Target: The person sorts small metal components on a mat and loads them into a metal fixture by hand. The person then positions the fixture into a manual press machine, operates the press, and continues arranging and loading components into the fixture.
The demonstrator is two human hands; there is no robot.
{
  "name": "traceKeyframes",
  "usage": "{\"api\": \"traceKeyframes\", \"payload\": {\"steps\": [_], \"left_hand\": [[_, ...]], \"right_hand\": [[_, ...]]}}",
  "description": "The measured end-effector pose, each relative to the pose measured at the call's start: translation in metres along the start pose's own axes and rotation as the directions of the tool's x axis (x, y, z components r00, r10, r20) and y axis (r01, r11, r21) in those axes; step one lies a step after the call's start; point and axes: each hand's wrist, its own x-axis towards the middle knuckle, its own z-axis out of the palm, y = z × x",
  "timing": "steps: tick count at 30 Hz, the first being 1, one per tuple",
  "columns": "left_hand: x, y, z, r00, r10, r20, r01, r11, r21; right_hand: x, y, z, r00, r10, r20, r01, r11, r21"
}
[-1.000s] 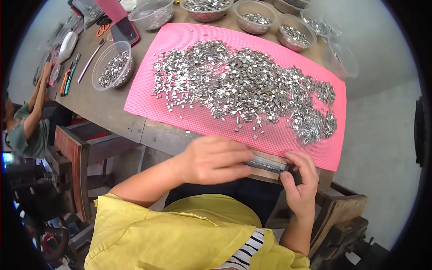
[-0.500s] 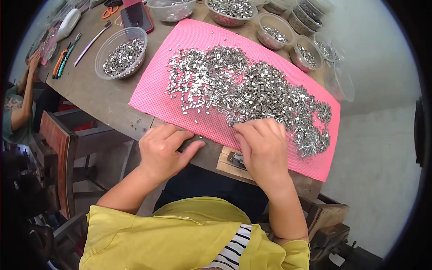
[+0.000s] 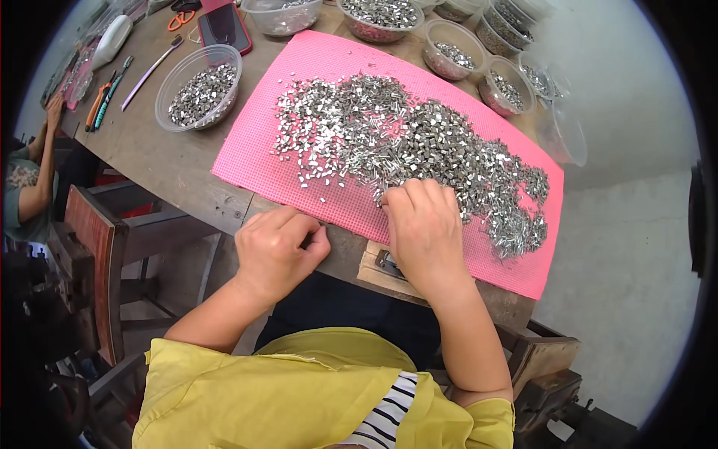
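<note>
A wide pile of small silvery metal pieces (image 3: 441, 138) lies spread over a pink textured mat (image 3: 254, 153). My right hand (image 3: 426, 236) reaches over the mat with its fingers bent together, fingertips at the pile's near edge. What they pinch, if anything, is too small to make out. My left hand (image 3: 275, 245) is closed at the table edge beside the mat's near side, thumb pressed to the curled fingers. Its grip hides whatever is inside. Beside my right wrist, a wooden block (image 3: 374, 271) with a dark metal fitting (image 3: 387, 262) sits at the table edge, partly covered by that hand.
Clear plastic bowls of metal pieces stand around the mat, one (image 3: 200, 90) at left and several behind, including this bowl (image 3: 452, 52). A phone (image 3: 224, 30), orange-handled scissors (image 3: 179, 21), a toothbrush (image 3: 153, 71) and pliers (image 3: 97, 105) lie far left. Another person's arm (image 3: 46, 161) shows at left.
My left thumb and fingers have come together; the small piece beside the thumb no longer shows. My right hand has moved slightly up and left along the pile's edge.
</note>
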Motion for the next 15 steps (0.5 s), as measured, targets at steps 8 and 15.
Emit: {"api": "traceKeyframes", "payload": {"steps": [8,15], "left_hand": [[0.048,-0.023,-0.01,0.992,0.091,-0.087,-0.089,0.995,0.036],[0.08,-0.033,-0.007,0.819,0.483,0.31,-0.497,0.867,-0.04]], "right_hand": [[-0.016,0.001,-0.008,1.0,0.02,0.008,-0.02,0.999,0.04],[-0.029,0.006,-0.023,0.993,0.088,-0.074,-0.073,0.98,0.184]]}}
